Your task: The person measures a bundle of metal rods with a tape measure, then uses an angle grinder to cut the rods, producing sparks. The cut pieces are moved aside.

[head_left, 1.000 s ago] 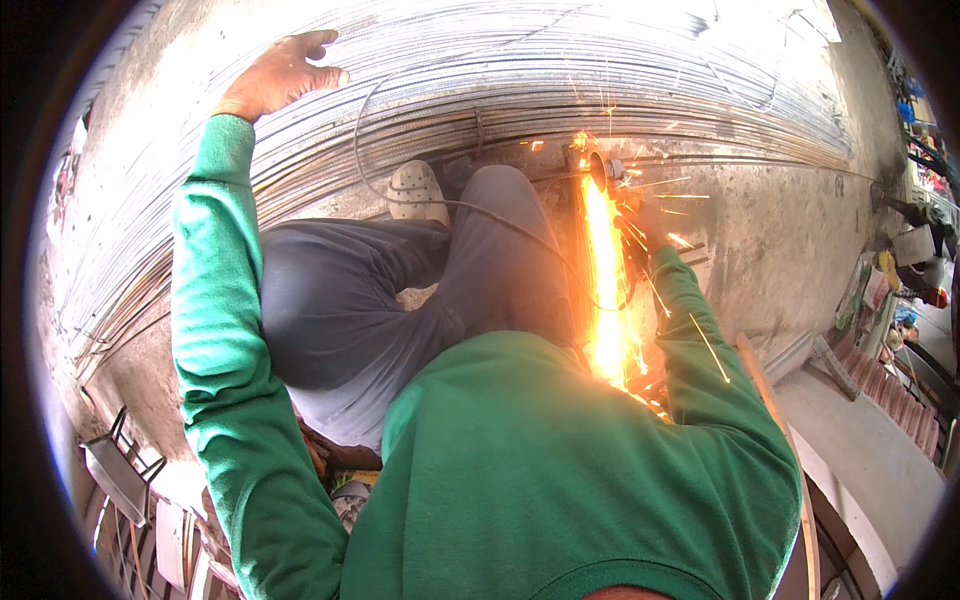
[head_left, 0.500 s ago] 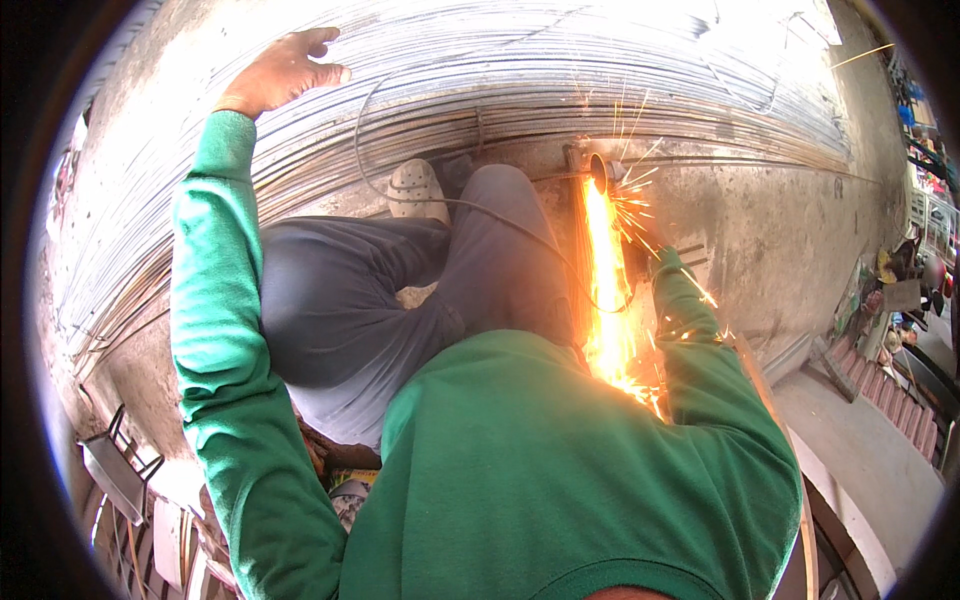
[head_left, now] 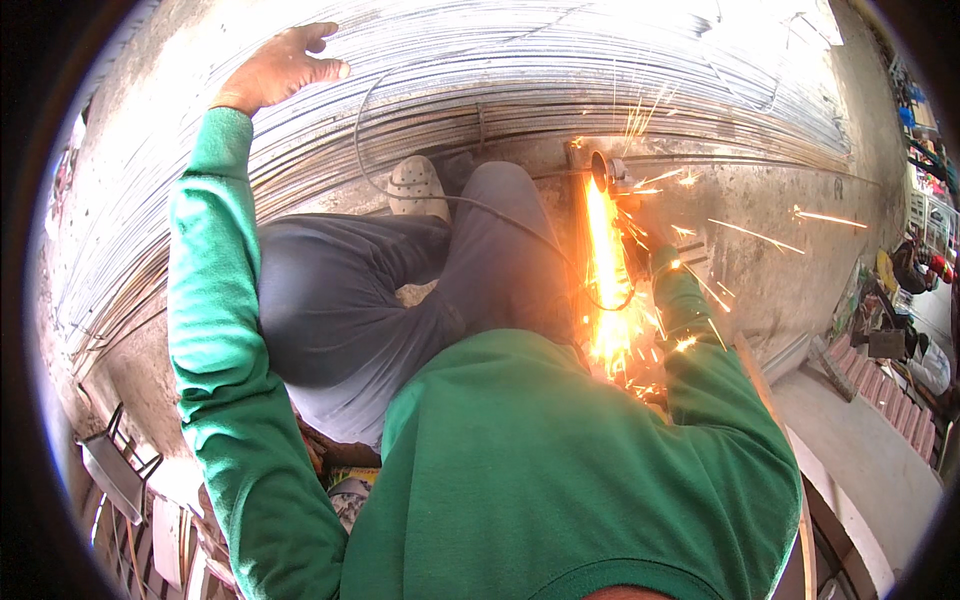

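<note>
An angle grinder (head_left: 617, 170) is at work right of my knee, its round disc (head_left: 600, 168) facing left. My right hand (head_left: 652, 236) grips it, partly lost in glare and shadow. From the disc a bright stream of sparks (head_left: 602, 260) pours down toward my right sleeve. Beside the disc stands a narrow upright edge of metal (head_left: 577, 195); the exact contact is washed out. My left hand (head_left: 280, 68) reaches out at the far left, thumb and fingers apart, over a wide bundle of long thin metal rods (head_left: 420, 120), holding nothing.
A dark cord (head_left: 500, 218) loops across my grey trousers toward the grinder. My pale clog (head_left: 417, 185) rests against the rods. A small metal stand (head_left: 115, 475) is at lower left, ridged brown sheeting (head_left: 885, 392) at right. Loose sparks fly over the concrete floor (head_left: 790, 230).
The sparks spread farther right across the floor and onto my right sleeve. Both hands and the grinder stay nearly where they were; my left hand shifts very slightly.
</note>
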Demonstrator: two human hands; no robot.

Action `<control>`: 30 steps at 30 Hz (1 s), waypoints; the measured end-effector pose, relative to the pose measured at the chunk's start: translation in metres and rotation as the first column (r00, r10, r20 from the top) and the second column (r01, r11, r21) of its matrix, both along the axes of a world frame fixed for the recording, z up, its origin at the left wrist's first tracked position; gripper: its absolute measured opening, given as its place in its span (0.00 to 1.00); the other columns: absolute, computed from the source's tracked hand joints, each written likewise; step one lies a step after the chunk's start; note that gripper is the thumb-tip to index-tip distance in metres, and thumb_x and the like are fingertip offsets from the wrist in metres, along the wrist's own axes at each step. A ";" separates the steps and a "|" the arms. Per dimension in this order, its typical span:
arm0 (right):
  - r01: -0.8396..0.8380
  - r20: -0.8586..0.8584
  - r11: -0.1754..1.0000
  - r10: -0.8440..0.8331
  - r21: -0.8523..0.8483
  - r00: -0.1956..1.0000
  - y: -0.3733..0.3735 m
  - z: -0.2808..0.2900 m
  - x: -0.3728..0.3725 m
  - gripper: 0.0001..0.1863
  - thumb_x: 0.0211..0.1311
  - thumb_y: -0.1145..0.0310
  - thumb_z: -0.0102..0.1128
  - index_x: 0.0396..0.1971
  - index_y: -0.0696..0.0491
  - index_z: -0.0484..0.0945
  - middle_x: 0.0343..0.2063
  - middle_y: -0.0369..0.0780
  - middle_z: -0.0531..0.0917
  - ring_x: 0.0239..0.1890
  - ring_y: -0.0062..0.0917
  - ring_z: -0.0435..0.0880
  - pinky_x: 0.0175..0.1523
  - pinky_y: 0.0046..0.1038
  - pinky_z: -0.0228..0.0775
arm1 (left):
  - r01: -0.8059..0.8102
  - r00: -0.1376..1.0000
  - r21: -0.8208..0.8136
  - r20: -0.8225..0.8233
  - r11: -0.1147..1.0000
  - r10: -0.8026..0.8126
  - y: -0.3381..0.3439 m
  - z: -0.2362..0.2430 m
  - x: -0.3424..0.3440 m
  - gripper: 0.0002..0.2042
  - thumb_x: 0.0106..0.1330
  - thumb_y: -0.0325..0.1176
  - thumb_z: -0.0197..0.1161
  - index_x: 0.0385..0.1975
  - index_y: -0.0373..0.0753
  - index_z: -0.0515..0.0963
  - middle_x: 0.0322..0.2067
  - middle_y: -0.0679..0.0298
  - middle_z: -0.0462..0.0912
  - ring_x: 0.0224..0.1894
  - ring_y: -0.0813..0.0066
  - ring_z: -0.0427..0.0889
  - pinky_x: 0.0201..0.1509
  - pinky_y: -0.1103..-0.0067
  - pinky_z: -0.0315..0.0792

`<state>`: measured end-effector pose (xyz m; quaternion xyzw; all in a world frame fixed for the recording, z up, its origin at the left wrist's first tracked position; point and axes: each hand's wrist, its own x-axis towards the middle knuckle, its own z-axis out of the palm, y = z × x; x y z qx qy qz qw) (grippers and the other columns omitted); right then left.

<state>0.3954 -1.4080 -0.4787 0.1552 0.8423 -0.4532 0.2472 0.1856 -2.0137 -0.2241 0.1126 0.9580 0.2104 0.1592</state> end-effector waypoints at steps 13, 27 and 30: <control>-0.027 -0.036 1.000 0.027 0.010 0.999 0.002 -0.001 0.003 0.17 0.46 0.63 0.69 0.35 0.56 0.80 0.28 0.37 0.84 0.31 0.24 0.83 0.36 0.29 0.74 | 0.029 0.999 -0.015 -0.042 0.999 -0.030 -0.004 -0.003 -0.002 0.39 0.54 0.53 0.70 0.63 0.39 0.67 0.54 0.46 0.76 0.48 0.54 0.81 0.54 0.68 0.73; -0.055 -0.056 0.998 0.057 0.035 0.997 0.002 -0.002 0.001 0.18 0.47 0.62 0.69 0.37 0.55 0.80 0.28 0.37 0.84 0.31 0.24 0.83 0.36 0.28 0.74 | 0.018 1.000 0.003 0.009 1.000 -0.018 0.003 0.003 0.000 0.40 0.53 0.54 0.70 0.63 0.38 0.67 0.54 0.45 0.75 0.50 0.54 0.80 0.55 0.68 0.72; -0.073 -0.071 0.997 0.076 0.041 0.995 0.005 -0.007 0.001 0.18 0.47 0.62 0.69 0.37 0.55 0.80 0.28 0.37 0.84 0.31 0.24 0.83 0.36 0.28 0.74 | 0.018 1.000 -0.013 0.004 1.000 -0.018 0.002 0.004 0.000 0.39 0.53 0.53 0.71 0.63 0.37 0.67 0.54 0.45 0.75 0.51 0.54 0.80 0.56 0.68 0.72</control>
